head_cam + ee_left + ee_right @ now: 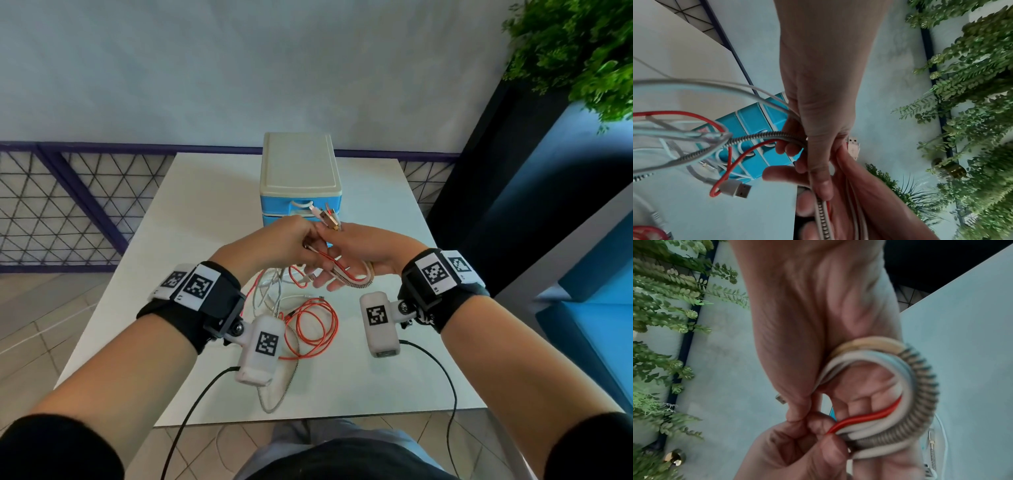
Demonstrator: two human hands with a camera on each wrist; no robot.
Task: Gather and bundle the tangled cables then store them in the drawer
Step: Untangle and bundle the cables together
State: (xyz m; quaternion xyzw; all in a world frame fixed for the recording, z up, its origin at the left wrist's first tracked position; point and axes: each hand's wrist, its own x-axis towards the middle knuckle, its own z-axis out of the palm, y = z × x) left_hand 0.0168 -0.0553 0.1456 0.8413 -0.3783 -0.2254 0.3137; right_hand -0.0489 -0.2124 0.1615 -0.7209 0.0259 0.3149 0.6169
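Both hands meet above the white table [376, 377], just in front of the blue drawer unit [299, 171]. My right hand [363, 246] lies palm up with a loop of red, white and braided cables [352, 275] across its palm, its thumb pinching them; several USB plugs [329, 217] stick out past the fingers. In the right wrist view that loop [920, 386] curls round the palm. My left hand [284, 245] grips the same cables with curled fingers [818, 129]. The rest of the cables [313, 325] trail down in loose red and white coils on the table. The drawers look closed.
A white USB plug [737, 190] dangles below the left hand. Black wrist-camera cords [191, 411] hang off the table's near edge. A leafy plant [575, 51] and a blue seat [589, 308] stand to the right, and a mesh railing [68, 205] to the left.
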